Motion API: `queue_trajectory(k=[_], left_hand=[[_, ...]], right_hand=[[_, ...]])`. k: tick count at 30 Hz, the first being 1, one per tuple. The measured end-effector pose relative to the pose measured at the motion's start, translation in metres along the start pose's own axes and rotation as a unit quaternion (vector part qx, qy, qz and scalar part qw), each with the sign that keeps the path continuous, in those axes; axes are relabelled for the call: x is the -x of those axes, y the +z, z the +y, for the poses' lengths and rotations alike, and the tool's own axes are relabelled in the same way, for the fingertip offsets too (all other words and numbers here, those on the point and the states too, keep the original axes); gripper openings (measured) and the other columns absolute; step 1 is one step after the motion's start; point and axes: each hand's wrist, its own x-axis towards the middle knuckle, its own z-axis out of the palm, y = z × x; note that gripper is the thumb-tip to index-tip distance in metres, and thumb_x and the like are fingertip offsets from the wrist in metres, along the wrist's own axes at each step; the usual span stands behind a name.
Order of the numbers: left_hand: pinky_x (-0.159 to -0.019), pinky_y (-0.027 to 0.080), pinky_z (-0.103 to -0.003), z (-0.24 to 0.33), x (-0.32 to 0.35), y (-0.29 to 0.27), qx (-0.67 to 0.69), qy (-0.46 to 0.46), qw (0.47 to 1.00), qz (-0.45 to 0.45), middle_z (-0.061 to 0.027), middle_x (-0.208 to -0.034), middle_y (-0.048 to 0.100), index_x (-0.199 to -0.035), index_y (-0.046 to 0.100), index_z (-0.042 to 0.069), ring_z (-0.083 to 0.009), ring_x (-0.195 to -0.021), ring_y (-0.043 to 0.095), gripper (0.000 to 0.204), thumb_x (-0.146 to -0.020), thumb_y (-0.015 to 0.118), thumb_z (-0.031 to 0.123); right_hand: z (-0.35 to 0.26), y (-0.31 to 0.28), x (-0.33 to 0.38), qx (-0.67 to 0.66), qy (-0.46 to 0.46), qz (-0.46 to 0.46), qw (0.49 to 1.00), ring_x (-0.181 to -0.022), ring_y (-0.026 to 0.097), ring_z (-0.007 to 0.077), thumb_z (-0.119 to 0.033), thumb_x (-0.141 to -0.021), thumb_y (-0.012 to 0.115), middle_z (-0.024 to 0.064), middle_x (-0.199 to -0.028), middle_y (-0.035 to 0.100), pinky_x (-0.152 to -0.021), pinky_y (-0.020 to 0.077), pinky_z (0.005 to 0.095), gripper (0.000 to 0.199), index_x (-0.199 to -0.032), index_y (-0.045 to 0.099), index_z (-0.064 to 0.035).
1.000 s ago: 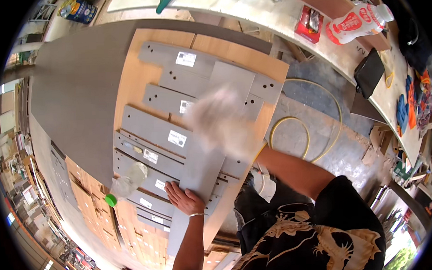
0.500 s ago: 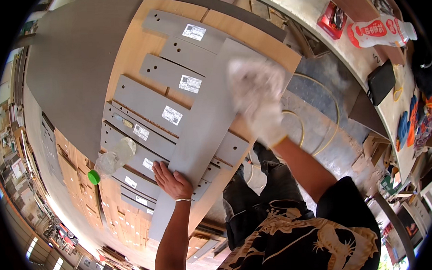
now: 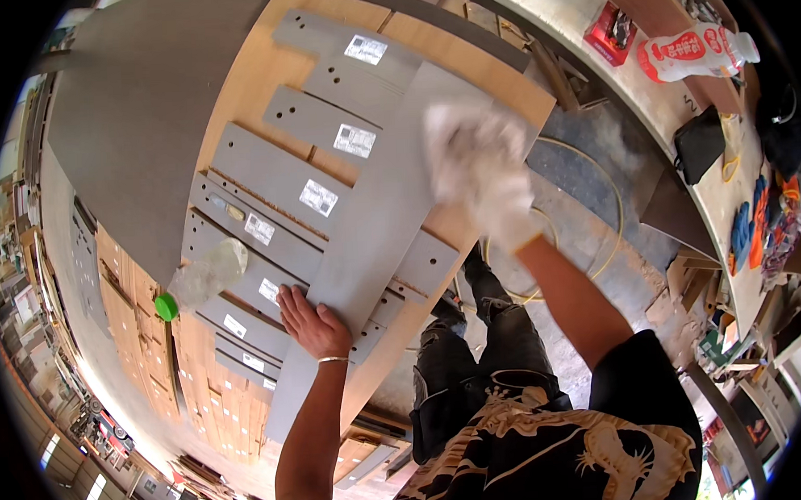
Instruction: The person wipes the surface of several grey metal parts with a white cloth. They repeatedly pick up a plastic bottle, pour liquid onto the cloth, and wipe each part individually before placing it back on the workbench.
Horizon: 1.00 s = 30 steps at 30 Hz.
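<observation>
A long grey board (image 3: 376, 211) lies slantwise across several shorter grey panels with drilled holes and white labels, such as one panel (image 3: 263, 167). My bare left hand (image 3: 314, 323) rests flat on the board's lower left edge, fingers stretched out. Toward the board's far end is my right hand (image 3: 498, 192), in a whitish glove and smeared by motion. It presses a pale, stained rag (image 3: 458, 145) onto the board's face; the fingers are hard to make out. A clear plastic bottle with a green cap (image 3: 209, 274) lies on the panels left of my left hand.
Wood-coloured sheet (image 3: 519, 93) lies under the panels. A large dark grey sheet (image 3: 145, 136) is at the left. The bench (image 3: 630, 88) at the right holds a white-and-red bottle (image 3: 691, 54), a red box (image 3: 610, 33) and a black pouch (image 3: 700, 145). A yellow hose (image 3: 617, 205) curls on the floor.
The gloved right hand and rag stay near the board's far end, blurred in both frames, with the wrist shifted slightly right and up. My left hand stays flat on the board.
</observation>
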Motion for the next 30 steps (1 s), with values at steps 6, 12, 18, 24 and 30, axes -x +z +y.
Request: queue_trajectory(k=[6, 12, 18, 24, 30], left_hand=[[-0.129, 0.018, -0.054, -0.002, 0.001, 0.004, -0.002, 0.009, 1.000, 0.006, -0.0219, -0.169, 0.036, -0.158, 0.040, -0.003, -0.0420, -0.159, 0.028, 0.061, -0.106, 0.039, 0.029], [-0.128, 0.019, -0.055, 0.001, -0.003, 0.007, 0.009, -0.002, 1.000, 0.009, -0.0209, -0.169, 0.037, -0.158, 0.041, -0.001, -0.0405, -0.159, 0.029, 0.060, -0.105, 0.042, 0.027], [-0.128, 0.017, -0.057, -0.005, 0.002, 0.011, 0.021, -0.030, 0.999, -0.006, -0.0178, -0.171, 0.033, -0.157, 0.042, -0.001, -0.0383, -0.161, 0.023, 0.062, -0.103, 0.044, 0.029], [-0.128, 0.018, -0.056, 0.010, -0.001, 0.011, 0.030, -0.022, 0.999, -0.005, -0.0174, -0.170, 0.035, -0.157, 0.042, 0.000, -0.0371, -0.161, 0.025, 0.060, -0.104, 0.043, 0.028], [-0.128, 0.019, -0.056, -0.005, 0.001, 0.013, 0.015, -0.029, 0.999, 0.012, -0.0173, -0.170, 0.036, -0.157, 0.042, 0.001, -0.0370, -0.160, 0.026, 0.059, -0.105, 0.043, 0.028]], right_hand=[[-0.027, 0.060, 0.052, -0.061, -0.044, -0.095, 0.993, -0.140, 0.054, 0.0305, -0.022, -0.095, 0.066, 0.0143, -0.146, 0.059, -0.117, 0.0450, 0.0434, 0.055, -0.149, 0.056, -0.0138], [-0.010, 0.032, 0.015, 0.058, -0.021, -0.157, 0.986, -0.143, 0.051, 0.0305, -0.031, -0.101, 0.060, 0.0116, -0.145, 0.061, -0.121, 0.0400, 0.0443, 0.051, -0.149, 0.056, -0.0143], [-0.054, 0.064, 0.095, 0.031, -0.232, -0.006, 0.972, -0.145, 0.047, 0.0299, -0.027, -0.102, 0.057, 0.0119, -0.146, 0.061, -0.122, 0.0381, 0.0454, 0.044, -0.142, 0.062, -0.0118], [0.000, 0.055, 0.033, 0.047, 0.076, 0.191, 0.978, -0.152, 0.038, 0.0293, -0.027, -0.102, 0.056, 0.0139, -0.150, 0.057, -0.128, 0.0277, 0.0444, 0.045, -0.144, 0.060, -0.0116], [-0.022, 0.053, 0.040, 0.122, -0.045, 0.095, 0.987, -0.154, 0.038, 0.0252, -0.025, -0.102, 0.056, 0.0077, -0.158, 0.054, -0.129, 0.0215, 0.0539, 0.051, -0.152, 0.056, -0.0192]])
